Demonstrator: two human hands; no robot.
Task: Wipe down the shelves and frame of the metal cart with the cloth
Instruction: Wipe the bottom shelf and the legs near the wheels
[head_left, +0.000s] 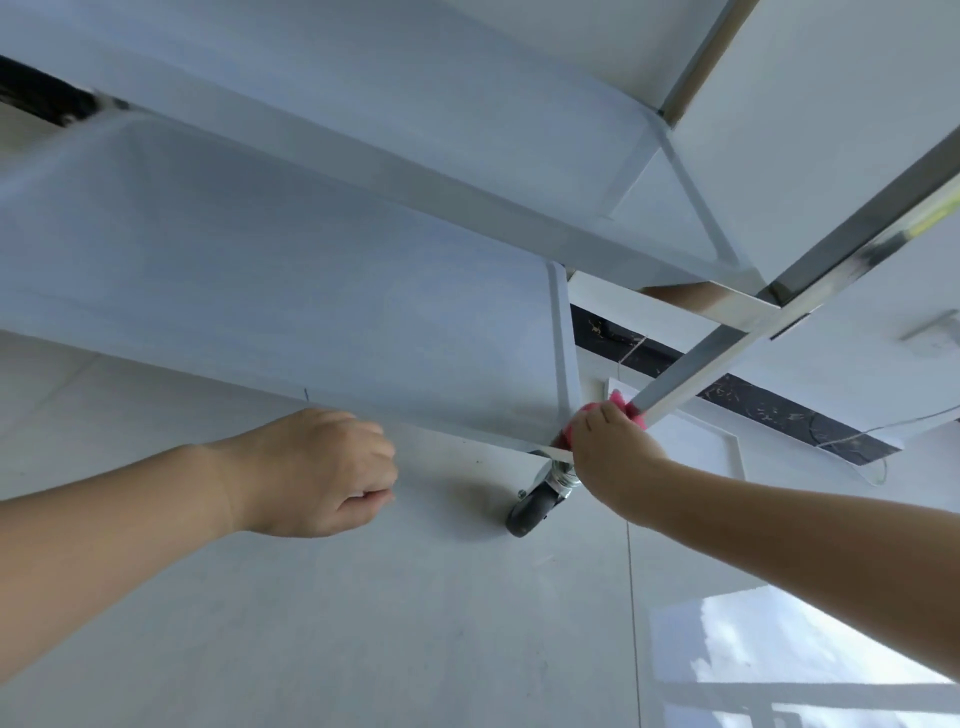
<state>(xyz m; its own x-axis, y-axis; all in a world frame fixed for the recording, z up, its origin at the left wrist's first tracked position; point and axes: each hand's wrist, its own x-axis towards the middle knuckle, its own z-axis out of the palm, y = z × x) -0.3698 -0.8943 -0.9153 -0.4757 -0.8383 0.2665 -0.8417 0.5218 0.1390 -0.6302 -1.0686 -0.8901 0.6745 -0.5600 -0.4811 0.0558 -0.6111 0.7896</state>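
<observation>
The metal cart fills the upper view, its bottom shelf (291, 291) and middle shelf (415, 114) seen from above. A shiny upright frame post (727, 343) runs down to the near right corner. My right hand (608, 447) is shut on a pink cloth (623, 405), pressing it around the foot of that post at the bottom shelf's corner; only bits of the cloth show past my fingers. My left hand (322, 467) hovers beside the bottom shelf's front edge, fingers curled with nothing in them.
A black caster wheel (532, 512) sits under the corner, just below my right hand. The cart stands on a pale glossy tiled floor (363, 623). A dark marble strip (753, 405) and a thin cable run along the floor behind the cart.
</observation>
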